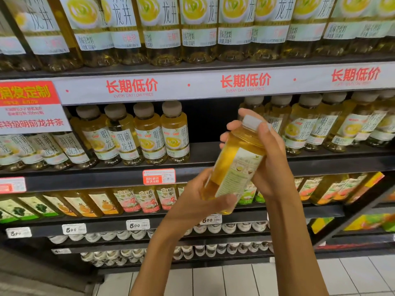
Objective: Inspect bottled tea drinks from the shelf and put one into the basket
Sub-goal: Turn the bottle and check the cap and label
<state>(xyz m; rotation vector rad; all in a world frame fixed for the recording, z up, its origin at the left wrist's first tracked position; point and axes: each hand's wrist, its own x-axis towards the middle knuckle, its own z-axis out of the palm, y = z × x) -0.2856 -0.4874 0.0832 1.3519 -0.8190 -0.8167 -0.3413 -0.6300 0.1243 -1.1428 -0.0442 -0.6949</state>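
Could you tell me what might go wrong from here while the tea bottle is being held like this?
1. The tea bottle is tilted, gripped by the left hand at its base and the right hand near the white cap; a loosened grip could drop it onto the tiled floor.
2. No basket is in view, so placing it may mean turning blind.
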